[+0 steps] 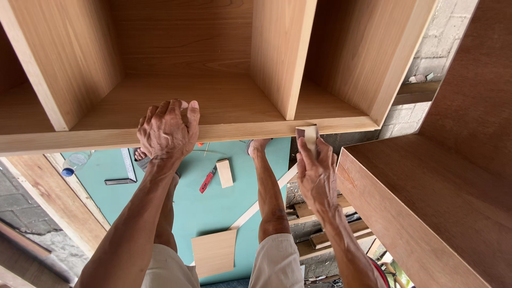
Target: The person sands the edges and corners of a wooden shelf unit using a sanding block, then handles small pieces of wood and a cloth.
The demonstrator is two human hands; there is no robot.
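A wooden cabinet (224, 101) with several open compartments lies in front of me, its front edge (234, 131) running across the view. My left hand (168, 130) grips that front edge, fingers curled over the top. My right hand (316, 173) presses a small wooden block (309, 134) against the same edge, near the right divider. My legs and feet stand below on a teal sheet (213, 208).
On the teal sheet lie a metal square (127, 168), a red utility knife (208, 180), a small wood block (224, 173) and a thin veneer piece (213, 252). A second wooden cabinet (437, 202) stands at the right. Scrap wood (320, 240) is piled below; a brick wall (421, 80) is behind.
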